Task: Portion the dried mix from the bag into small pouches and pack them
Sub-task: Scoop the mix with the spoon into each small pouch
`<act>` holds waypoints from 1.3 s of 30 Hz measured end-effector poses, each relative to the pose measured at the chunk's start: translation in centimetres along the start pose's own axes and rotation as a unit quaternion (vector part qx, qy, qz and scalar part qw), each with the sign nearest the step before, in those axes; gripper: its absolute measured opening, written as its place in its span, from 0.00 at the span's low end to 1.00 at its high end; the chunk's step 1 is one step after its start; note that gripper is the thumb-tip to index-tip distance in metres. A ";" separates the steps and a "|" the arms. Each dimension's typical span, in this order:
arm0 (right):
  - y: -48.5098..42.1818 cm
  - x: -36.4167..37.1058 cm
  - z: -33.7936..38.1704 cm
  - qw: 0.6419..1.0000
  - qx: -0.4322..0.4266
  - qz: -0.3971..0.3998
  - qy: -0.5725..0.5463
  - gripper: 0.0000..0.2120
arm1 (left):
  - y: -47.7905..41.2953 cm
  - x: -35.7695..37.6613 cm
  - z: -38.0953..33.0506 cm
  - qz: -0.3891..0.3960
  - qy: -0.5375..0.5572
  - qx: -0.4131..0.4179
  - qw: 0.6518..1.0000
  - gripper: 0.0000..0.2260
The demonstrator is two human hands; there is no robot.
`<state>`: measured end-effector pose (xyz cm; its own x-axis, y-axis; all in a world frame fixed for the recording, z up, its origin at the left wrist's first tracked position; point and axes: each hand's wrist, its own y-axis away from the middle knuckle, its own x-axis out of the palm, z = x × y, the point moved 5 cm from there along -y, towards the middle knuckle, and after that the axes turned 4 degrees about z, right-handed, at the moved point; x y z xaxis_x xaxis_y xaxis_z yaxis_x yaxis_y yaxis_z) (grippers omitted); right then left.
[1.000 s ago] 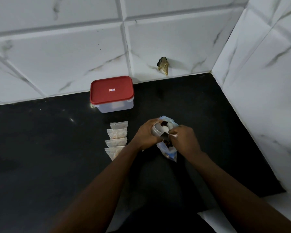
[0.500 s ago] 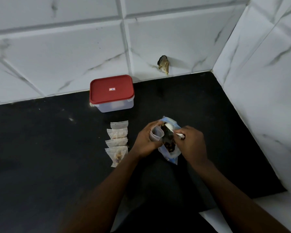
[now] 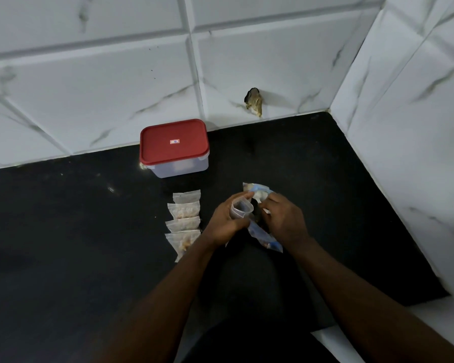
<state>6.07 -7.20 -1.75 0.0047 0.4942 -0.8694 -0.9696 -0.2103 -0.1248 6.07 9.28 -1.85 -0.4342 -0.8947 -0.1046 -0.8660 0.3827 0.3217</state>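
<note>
A blue-edged clear bag (image 3: 265,236) of dark dried mix lies open on the black counter (image 3: 63,231). My left hand (image 3: 224,220) grips a small clear pouch (image 3: 241,208), its mouth held open beside the bag. My right hand (image 3: 283,218) is over the bag's mouth and pinches a small white scoop (image 3: 260,197); the scoop's end is partly hidden by my fingers. Several filled small pouches (image 3: 184,221) lie in a column just left of my left hand.
A clear tub with a red lid (image 3: 174,146) stands shut at the back by the tiled wall. A broken hole (image 3: 253,100) shows in the wall tile. Tiled walls close off the back and the right side.
My right hand drew the white scoop back from the pouch to the bag's mouth. The left hand kept the pouch open and shifted slightly left.
</note>
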 end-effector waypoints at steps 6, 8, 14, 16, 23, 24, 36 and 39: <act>0.0 1.0 -0.6 0.996 0.017 0.080 -0.018 0.18 | -0.1 -0.9 0.5 0.002 0.017 -0.025 1.000 0.29; -0.2 0.3 -0.8 0.997 0.012 0.082 -0.005 0.12 | -0.2 -1.0 0.6 0.006 0.021 -0.026 0.999 0.27; 0.0 -3.3 -0.8 0.999 0.006 0.039 -0.020 0.04 | 0.1 -1.2 1.3 -0.002 0.025 -0.016 1.000 0.28; -0.1 -3.9 -0.9 0.999 0.013 0.019 -0.033 0.05 | 0.1 -1.2 1.3 -0.003 0.030 -0.014 0.999 0.28; -0.9 -1.3 -0.2 1.000 0.014 0.027 -0.008 0.06 | 0.0 -0.9 0.7 0.007 0.039 0.010 0.999 0.28; -0.9 -1.0 -0.4 0.999 0.014 0.035 -0.001 0.07 | 0.0 -0.9 0.8 0.004 0.040 0.012 0.999 0.28; -0.1 -5.0 -0.7 0.998 0.008 0.040 -0.046 0.05 | -0.2 -0.6 0.7 0.013 0.048 -0.005 0.999 0.27; -0.7 -2.9 0.1 0.999 0.003 0.023 -0.025 0.05 | -0.2 -0.4 0.4 0.017 0.047 0.008 0.999 0.29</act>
<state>6.68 -8.44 0.89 -0.0527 0.5261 -0.8488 -0.9702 -0.2283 -0.0812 6.34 9.68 -2.29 -0.4382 -0.8989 -0.0044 -0.8557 0.4156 0.3082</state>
